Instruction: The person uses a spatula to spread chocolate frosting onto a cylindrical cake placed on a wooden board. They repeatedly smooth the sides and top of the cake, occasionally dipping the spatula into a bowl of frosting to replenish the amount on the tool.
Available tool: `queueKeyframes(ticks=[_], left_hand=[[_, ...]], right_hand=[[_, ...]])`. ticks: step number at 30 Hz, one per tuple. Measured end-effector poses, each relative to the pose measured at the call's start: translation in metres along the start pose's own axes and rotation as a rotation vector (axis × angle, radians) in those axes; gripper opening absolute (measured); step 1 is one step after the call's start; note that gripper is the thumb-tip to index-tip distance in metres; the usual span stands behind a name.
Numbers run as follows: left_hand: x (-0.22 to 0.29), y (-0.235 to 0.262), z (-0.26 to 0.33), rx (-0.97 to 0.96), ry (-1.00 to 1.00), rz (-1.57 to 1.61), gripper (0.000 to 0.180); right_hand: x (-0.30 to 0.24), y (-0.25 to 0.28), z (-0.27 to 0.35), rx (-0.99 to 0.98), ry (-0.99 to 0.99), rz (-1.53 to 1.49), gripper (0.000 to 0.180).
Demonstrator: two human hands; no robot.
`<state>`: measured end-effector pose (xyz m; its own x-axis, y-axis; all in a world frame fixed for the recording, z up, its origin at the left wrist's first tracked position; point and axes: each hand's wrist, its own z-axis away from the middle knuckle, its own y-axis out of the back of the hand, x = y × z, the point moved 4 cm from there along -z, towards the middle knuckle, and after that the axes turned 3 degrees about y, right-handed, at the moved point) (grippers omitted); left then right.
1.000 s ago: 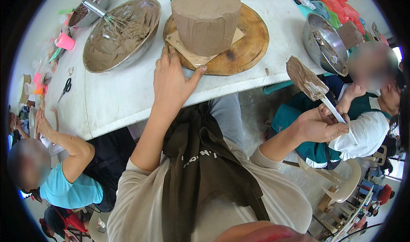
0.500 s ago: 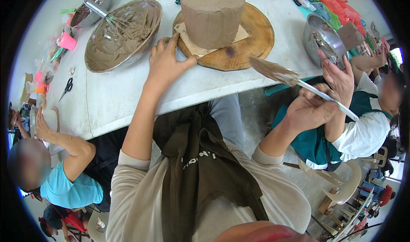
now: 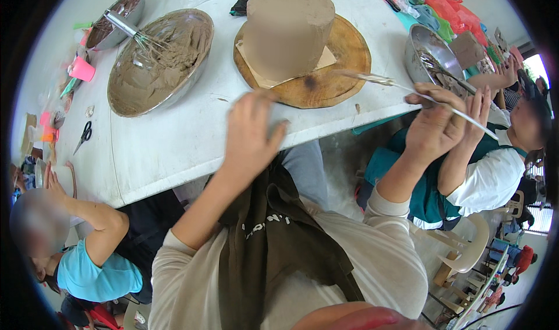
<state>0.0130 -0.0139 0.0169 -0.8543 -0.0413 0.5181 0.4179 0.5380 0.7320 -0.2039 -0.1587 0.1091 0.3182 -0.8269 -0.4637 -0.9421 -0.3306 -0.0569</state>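
A tall round cake [image 3: 288, 27] coated in brown frosting stands on a piece of card on a round wooden board [image 3: 340, 73] on the white table [image 3: 157, 149]. My left hand [image 3: 250, 135] hovers open, fingers apart, just in front of the board's near edge. My right hand [image 3: 434, 123] is shut on a long metal palette knife [image 3: 384, 82], whose frosted blade points left over the board's right side, close to the cake's base.
A large steel bowl of brown frosting [image 3: 160, 59] with a whisk [image 3: 131, 33] sits left of the board; a smaller bowl [image 3: 119, 9] lies behind it. Scissors [image 3: 83, 136] lie at the left. Another bowl [image 3: 431, 53] sits right. People sit at left [image 3: 70, 242] and right [image 3: 495, 173].
My right hand has swung the palette knife from upright beside the table down and left toward the cake's base. My left hand has drawn back from the board's edge.
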Motion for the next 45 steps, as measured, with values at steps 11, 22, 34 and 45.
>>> queueKeyframes(ticks=[11, 22, 34, 45], left_hand=[[0.035, -0.045, -0.019, -0.187, -0.214, -0.023, 0.065], [-0.006, 0.021, 0.025, -0.138, 0.055, -0.110, 0.060], [-0.028, 0.027, 0.032, -0.093, 0.144, -0.177, 0.064], [-0.028, 0.026, 0.031, -0.088, 0.132, -0.183, 0.064]], right_hand=[[-0.007, -0.022, 0.005, 0.027, -0.088, -0.039, 0.018], [-0.008, -0.056, 0.005, 0.010, -0.083, -0.040, 0.013], [0.008, -0.095, 0.020, -0.226, -0.193, -0.075, 0.011], [0.004, -0.088, 0.027, -0.197, -0.228, 0.006, 0.010]])
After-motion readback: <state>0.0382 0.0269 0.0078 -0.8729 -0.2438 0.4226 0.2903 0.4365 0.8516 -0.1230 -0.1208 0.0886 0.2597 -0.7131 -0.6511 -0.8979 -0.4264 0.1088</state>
